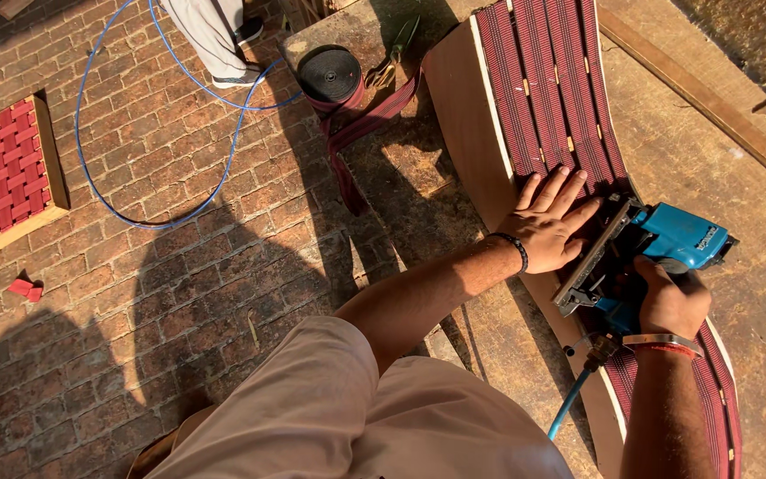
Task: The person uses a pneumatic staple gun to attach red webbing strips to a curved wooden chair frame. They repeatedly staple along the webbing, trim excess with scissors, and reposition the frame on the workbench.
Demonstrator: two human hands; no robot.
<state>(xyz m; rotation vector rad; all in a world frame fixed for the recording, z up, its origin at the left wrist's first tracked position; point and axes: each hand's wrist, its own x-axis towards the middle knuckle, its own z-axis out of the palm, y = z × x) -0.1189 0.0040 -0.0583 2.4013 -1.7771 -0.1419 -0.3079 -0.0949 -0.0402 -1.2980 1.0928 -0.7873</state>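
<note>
Webbing roll [330,73], blue hose [135,168] lie w/in reach.

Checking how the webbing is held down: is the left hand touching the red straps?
Touching. The head view shows the left hand lying flat, fingers spread, on the red straps, beside the blue stapler gripped by the right hand.

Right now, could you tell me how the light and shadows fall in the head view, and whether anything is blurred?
Head view: hard, warm sunlight; a long, sharp-edged shadow of the person crosses the brick floor; the left hand on the red webbing and the right hand on the blue staple gun are sunlit and sharp; lines bend slightly toward the edges.
</note>
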